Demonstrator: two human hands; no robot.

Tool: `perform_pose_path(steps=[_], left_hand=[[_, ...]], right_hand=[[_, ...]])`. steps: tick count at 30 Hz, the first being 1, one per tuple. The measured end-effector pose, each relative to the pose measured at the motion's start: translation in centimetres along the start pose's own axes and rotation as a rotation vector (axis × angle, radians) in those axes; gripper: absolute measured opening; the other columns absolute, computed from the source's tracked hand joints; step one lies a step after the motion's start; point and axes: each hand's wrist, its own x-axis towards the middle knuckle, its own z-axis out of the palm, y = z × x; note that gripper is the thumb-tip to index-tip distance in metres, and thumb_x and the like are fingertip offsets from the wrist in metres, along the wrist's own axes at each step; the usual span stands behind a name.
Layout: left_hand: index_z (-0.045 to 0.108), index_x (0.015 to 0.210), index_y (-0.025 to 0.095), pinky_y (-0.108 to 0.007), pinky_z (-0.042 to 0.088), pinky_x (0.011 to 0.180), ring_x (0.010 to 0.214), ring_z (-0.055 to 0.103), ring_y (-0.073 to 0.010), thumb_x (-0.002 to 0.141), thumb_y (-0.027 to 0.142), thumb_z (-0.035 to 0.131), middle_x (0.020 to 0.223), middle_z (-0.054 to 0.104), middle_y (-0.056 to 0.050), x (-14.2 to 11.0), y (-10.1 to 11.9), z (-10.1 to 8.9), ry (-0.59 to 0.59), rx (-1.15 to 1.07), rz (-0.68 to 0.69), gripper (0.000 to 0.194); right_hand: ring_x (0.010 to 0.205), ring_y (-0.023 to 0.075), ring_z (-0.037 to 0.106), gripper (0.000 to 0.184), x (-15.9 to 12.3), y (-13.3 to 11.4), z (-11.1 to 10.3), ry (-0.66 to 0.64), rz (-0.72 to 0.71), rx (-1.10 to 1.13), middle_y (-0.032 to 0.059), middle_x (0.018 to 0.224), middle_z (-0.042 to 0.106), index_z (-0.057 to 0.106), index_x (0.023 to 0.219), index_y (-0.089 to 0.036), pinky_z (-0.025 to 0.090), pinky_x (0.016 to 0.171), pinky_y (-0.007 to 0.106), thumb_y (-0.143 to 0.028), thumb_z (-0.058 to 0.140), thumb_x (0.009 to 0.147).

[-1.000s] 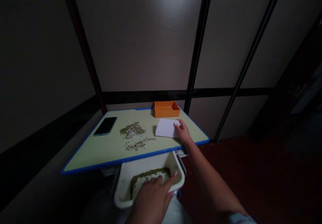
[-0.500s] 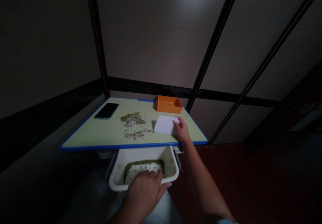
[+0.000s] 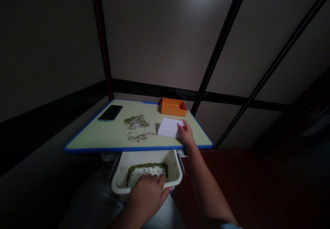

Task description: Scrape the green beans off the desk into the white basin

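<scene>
— What is seen farthest left on the pale tabletop (image 3: 95, 136)?
— A smartphone (image 3: 110, 113) is laid there, its dark screen facing up, near the blue-edged left side.
— And to the right of that?
— A loose heap of small green grains (image 3: 138, 120) is spread out, mixed with paler bits. A thinner scatter (image 3: 140, 137) is strewn in front of it, nearer the table's front edge.
— What is found below that edge?
— A white plastic tub (image 3: 172, 165). More green grains are banked along the far and left parts of its bottom, and a few are dotted between.
— How is the left hand (image 3: 148, 193) set?
— It is hooked over the tub's near rim. The fingers are bent inward and the thumb is laid along the outside, so the rim is gripped; the fingertips are hidden.
— And farther right?
— A white card (image 3: 168, 127) is held at the scatter's right end. Behind it, an open orange box (image 3: 174, 107) is placed at the far edge. The card's right end is pinched by the right hand (image 3: 186, 132), thumb on top; the fingers beneath are mostly covered.
</scene>
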Motion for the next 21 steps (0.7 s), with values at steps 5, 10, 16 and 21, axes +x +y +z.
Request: perform_pose_path(steps=[5, 10, 16, 21], left_hand=[[0.068, 0.099, 0.019, -0.041, 0.052, 0.074, 0.080, 0.069, -0.0282, 0.090, 0.038, 0.043, 0.085, 0.073, -0.012, -0.10, 0.01, -0.29, 0.002, 0.008, -0.007, 0.032], [0.068, 0.097, 0.019, -0.042, 0.052, 0.072, 0.079, 0.069, -0.0285, 0.091, 0.040, 0.042, 0.083, 0.073, -0.012, -0.11, -0.19, -0.23, -0.006, 0.016, 0.000, 0.034], [0.068, 0.096, 0.020, -0.040, 0.052, 0.071, 0.079, 0.069, -0.0278, 0.091, 0.042, 0.041, 0.082, 0.073, -0.011, -0.07, -0.26, -0.32, 0.016, 0.027, -0.004, 0.035], [0.069, 0.095, 0.021, -0.039, 0.051, 0.071, 0.077, 0.069, -0.0266, 0.090, 0.041, 0.044, 0.081, 0.073, -0.009, -0.14, -0.34, 0.42, 0.069, 0.048, -0.017, 0.032]], right_hand=[[0.065, 0.0139, 0.047, 0.038, 0.19, 0.42, -0.01, 0.042, 0.037, 0.055, 0.0008, 0.078, 0.055, 0.052, 0.098, -0.020, 0.036, 0.054, 0.023, -0.050, 0.055, 0.074], [0.063, 0.0135, 0.046, 0.037, 0.25, 0.55, 0.04, 0.027, 0.020, 0.070, 0.0001, 0.076, 0.055, 0.054, 0.096, -0.019, 0.036, 0.053, 0.023, -0.048, 0.057, 0.073], [0.062, 0.0137, 0.048, 0.035, 0.22, 0.23, 0.03, 0.012, 0.022, 0.073, -0.0004, 0.073, 0.056, 0.055, 0.094, -0.019, 0.035, 0.052, 0.023, -0.047, 0.058, 0.073], [0.064, 0.0139, 0.050, 0.036, 0.51, 0.71, 0.30, 0.088, 0.025, 0.144, 0.0011, 0.077, 0.058, 0.054, 0.093, -0.019, 0.039, 0.055, 0.024, -0.047, 0.059, 0.071]])
